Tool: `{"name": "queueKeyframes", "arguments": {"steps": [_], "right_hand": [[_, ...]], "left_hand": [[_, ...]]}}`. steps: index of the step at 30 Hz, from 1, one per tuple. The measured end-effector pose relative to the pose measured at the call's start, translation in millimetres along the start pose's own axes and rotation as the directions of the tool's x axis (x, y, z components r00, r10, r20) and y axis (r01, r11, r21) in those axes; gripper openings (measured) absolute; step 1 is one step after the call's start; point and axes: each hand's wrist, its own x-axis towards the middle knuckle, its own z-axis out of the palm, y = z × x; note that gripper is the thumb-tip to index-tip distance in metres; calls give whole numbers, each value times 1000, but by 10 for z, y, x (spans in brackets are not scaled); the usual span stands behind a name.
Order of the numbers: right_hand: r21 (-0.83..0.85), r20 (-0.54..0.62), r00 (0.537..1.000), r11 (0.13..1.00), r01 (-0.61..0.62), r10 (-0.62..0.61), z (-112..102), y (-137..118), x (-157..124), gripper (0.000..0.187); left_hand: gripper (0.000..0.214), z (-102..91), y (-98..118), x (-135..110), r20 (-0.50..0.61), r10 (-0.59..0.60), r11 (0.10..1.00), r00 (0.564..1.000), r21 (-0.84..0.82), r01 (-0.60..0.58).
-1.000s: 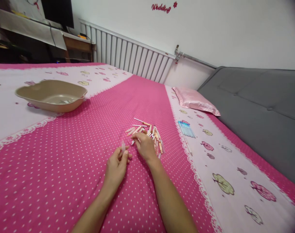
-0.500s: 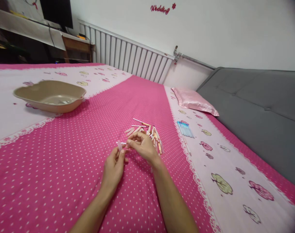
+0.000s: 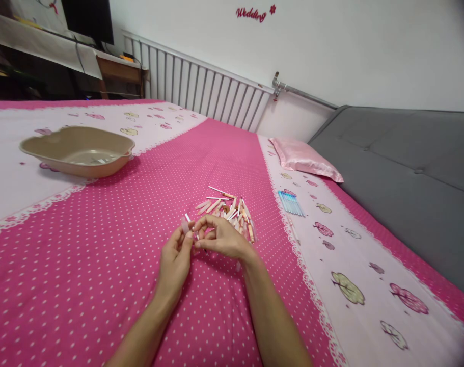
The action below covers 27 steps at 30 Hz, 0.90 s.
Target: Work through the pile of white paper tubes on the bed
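Note:
My left hand (image 3: 173, 262) is closed on a pale pink, see-through pen barrel (image 3: 185, 225), which points up between thumb and fingers. Close against it, the fingertips of my right hand (image 3: 226, 238) pinch a thin white stick (image 3: 188, 217) that looks like a pen refill. It slants up past the barrel; whether it sits inside or beside it I cannot tell. Just beyond my right hand lies a loose pile of pen parts (image 3: 237, 214): pink barrels, white sticks and orange-patterned pieces. My right hand covers the pile's near edge.
Right of the pile, several blue pens (image 3: 291, 204) lie side by side on the bedspread (image 3: 102, 265). A beige plastic basin (image 3: 77, 148) with a few small things inside stands at the left. Farther back are a pink pillow (image 3: 306, 158) and a grey headboard (image 3: 403, 158).
The white stick has turned from nearly level to a steep slant beside the barrel. Both hands have shifted slightly left, and my right hand has dropped a little, uncovering more of the pile.

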Motion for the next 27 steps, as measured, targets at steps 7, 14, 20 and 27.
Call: {"name": "queueKeyframes", "arguments": {"steps": [7, 14, 20, 27], "right_hand": [[-46, -64, 998, 999, -16, 13, -37, 29, 2, 34], [-91, -150, 985, 991, -97, 82, -33, -34, -57, 20], [160, -355, 927, 985, -67, 121, -161, -134, -91, 22], [384, -466, 883, 913, 136, 64, -151, -317, -171, 15]], "left_hand": [[40, -9, 0, -9, 79, 99, 994, 992, 46, -103], [40, -21, -25, -7, 152, 125, 981, 980, 126, -145], [44, -46, -95, -19, 144, 115, 963, 983, 226, -145], [42, -28, -123, -47, 247, 103, 893, 964, 403, -198]]}}
